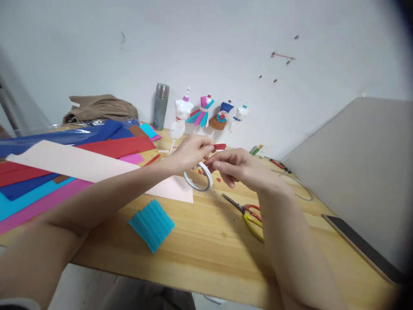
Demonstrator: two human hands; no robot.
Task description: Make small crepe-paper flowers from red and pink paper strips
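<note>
A small red piece (220,147) sticks out from the pinched fingers of my left hand (192,150), above the middle of the table. A white roll of tape (207,186) hangs just below, between the two hands. Curled fingers of my right hand (237,166) reach the top of the roll, and its fingertips are partly hidden, so what they grip cannot be made out. Open scissors with red and yellow handles (252,219) lie below my right hand. A pleated teal piece (152,225) rests nearer the table's front edge.
Coloured paper sheets (51,161) spread over the left side of the table (193,258). Small dressed mannequins (201,113) and a grey bottle (160,107) stand along the wall. Brown cloth (101,110) lies back left, a dark tablet (364,247) at right.
</note>
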